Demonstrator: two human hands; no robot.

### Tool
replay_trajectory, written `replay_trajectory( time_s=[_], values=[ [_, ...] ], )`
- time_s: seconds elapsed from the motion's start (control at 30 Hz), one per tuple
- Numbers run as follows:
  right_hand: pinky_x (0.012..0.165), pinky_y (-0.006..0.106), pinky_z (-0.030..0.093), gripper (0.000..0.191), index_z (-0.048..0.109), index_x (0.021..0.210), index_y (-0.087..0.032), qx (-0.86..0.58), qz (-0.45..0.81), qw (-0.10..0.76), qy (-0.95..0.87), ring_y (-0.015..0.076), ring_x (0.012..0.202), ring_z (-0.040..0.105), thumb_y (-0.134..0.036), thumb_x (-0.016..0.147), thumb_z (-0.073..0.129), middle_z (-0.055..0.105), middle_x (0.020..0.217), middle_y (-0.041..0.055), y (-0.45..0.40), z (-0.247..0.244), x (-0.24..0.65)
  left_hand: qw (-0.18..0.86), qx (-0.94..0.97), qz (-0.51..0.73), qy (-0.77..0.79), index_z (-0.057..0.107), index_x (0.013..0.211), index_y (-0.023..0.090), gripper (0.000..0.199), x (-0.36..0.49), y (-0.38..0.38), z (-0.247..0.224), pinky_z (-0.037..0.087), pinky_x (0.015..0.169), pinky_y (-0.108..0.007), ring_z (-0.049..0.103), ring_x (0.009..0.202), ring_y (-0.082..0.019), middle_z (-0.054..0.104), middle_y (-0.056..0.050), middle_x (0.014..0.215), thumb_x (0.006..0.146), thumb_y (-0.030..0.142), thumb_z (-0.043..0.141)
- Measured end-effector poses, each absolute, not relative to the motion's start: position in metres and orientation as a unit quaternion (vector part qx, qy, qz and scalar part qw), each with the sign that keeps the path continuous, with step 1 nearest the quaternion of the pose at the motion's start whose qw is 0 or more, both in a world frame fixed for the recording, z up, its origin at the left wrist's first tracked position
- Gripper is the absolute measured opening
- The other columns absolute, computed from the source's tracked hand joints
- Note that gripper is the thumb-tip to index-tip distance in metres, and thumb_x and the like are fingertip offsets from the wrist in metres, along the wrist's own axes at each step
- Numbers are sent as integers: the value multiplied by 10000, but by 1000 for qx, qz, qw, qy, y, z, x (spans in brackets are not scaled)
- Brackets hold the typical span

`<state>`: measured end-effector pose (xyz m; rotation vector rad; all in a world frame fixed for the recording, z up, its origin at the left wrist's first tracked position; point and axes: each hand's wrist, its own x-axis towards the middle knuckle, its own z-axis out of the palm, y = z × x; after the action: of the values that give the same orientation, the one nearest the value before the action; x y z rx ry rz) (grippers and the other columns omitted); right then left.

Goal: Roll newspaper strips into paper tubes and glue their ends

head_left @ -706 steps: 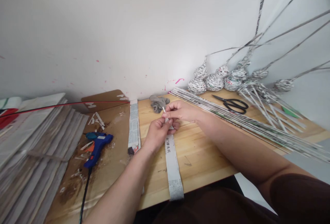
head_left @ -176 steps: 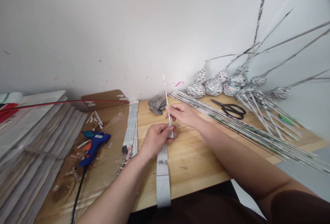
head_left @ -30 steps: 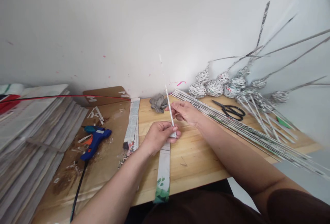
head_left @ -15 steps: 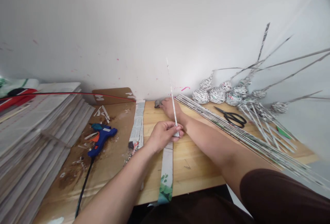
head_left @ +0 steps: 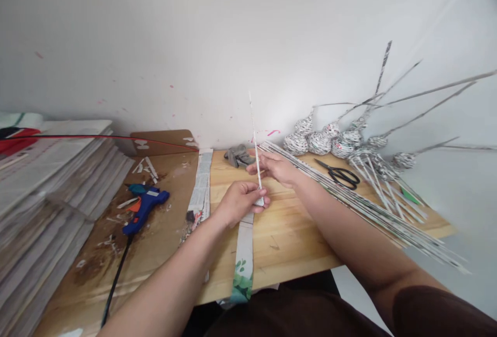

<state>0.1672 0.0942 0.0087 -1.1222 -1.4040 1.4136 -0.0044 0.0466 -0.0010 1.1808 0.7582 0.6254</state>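
My left hand (head_left: 246,202) is closed, pinching the lower end of a thin whitish rolled paper tube (head_left: 255,145) that points up towards the wall. From under the same fingers a flat paper strip (head_left: 244,249), printed with green leaves at its near end, runs down to the table edge by my lap. My right hand (head_left: 274,167) hovers just behind the tube, fingers loosely stretched and apart, gripping nothing visible. A crumpled grey cloth (head_left: 238,156) lies just beyond my right fingertips.
Left are a blue glue gun (head_left: 145,210) on stained cardboard, newspaper strips (head_left: 201,179) and a tall paper stack (head_left: 58,187). Right lie long paper tubes (head_left: 334,192), black scissors (head_left: 341,175) and several woven paper gourd shapes (head_left: 318,143) along the wall (head_left: 233,42).
My right hand has come back from the grey cloth towards the paper tube, uncovering the cloth. My left hand keeps its pinch. The whole view has shifted slightly.
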Motion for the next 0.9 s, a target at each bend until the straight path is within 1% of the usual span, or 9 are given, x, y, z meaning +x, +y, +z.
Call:
replay_trajectory(
  time_s=[0.07, 0.13, 0.23, 0.3, 0.33, 0.5, 0.67, 0.83, 0.9],
  values=[
    [718, 289, 486, 413, 566, 1254, -184, -387, 625, 398, -549, 182, 928, 617, -398, 905, 512, 680, 1034, 111, 78, 12, 177, 721, 535, 273, 346, 667, 779, 123, 297, -4, 46, -2, 509, 668, -251, 615, 709, -122, 686, -63, 781, 723, 411, 714],
    [681, 253, 463, 385, 647, 1161, -164, -361, 627, 377, -578, 156, 880, 591, -410, 878, 562, 667, 1023, 101, 70, 13, 184, 723, 534, 261, 352, 672, 794, 127, 297, -3, 45, -3, 513, 678, -261, 621, 721, -130, 688, -62, 780, 719, 410, 719],
    [600, 212, 400, 335, 718, 1018, -140, -365, 591, 354, -626, 97, 694, 521, -405, 833, 630, 639, 782, 36, 69, 11, 187, 725, 540, 244, 351, 681, 819, 125, 305, -2, 44, -4, 526, 711, -289, 632, 759, -146, 691, -73, 797, 726, 413, 714],
    [548, 205, 356, 308, 734, 926, -131, -371, 582, 361, -627, 77, 594, 460, -405, 804, 664, 562, 621, -13, 71, 9, 186, 727, 543, 238, 347, 687, 838, 121, 316, -2, 44, -3, 530, 731, -300, 634, 772, -148, 693, -80, 812, 728, 417, 713],
    [525, 205, 337, 300, 735, 878, -127, -372, 583, 371, -620, 71, 562, 439, -408, 788, 679, 535, 585, -25, 72, 8, 185, 728, 542, 236, 347, 690, 848, 122, 323, -2, 44, -3, 530, 735, -300, 634, 775, -148, 694, -81, 819, 726, 420, 715],
    [458, 196, 309, 285, 714, 776, -123, -366, 614, 403, -571, 58, 504, 424, -400, 716, 742, 559, 590, -16, 72, 5, 180, 733, 544, 221, 344, 704, 875, 121, 346, -3, 43, -1, 525, 744, -302, 628, 798, -155, 692, -91, 852, 722, 431, 716],
    [439, 181, 317, 272, 690, 725, -114, -354, 630, 411, -556, 54, 482, 455, -379, 713, 750, 579, 566, -7, 72, 4, 178, 740, 546, 212, 332, 703, 893, 111, 347, -4, 43, 0, 521, 742, -304, 622, 816, -166, 683, -104, 876, 742, 423, 702],
    [424, 180, 305, 266, 671, 694, -116, -361, 613, 423, -561, 49, 459, 437, -366, 705, 760, 567, 542, -16, 72, 2, 176, 740, 544, 215, 332, 706, 907, 113, 360, -4, 42, 1, 522, 754, -327, 627, 818, -177, 686, -106, 862, 733, 428, 710],
    [420, 179, 295, 283, 677, 724, -117, -358, 612, 427, -561, 48, 459, 433, -392, 725, 741, 560, 547, -19, 72, 2, 177, 742, 542, 214, 331, 708, 925, 115, 372, -4, 42, 1, 524, 755, -334, 631, 811, -179, 691, -107, 852, 730, 431, 712]
  ],
)
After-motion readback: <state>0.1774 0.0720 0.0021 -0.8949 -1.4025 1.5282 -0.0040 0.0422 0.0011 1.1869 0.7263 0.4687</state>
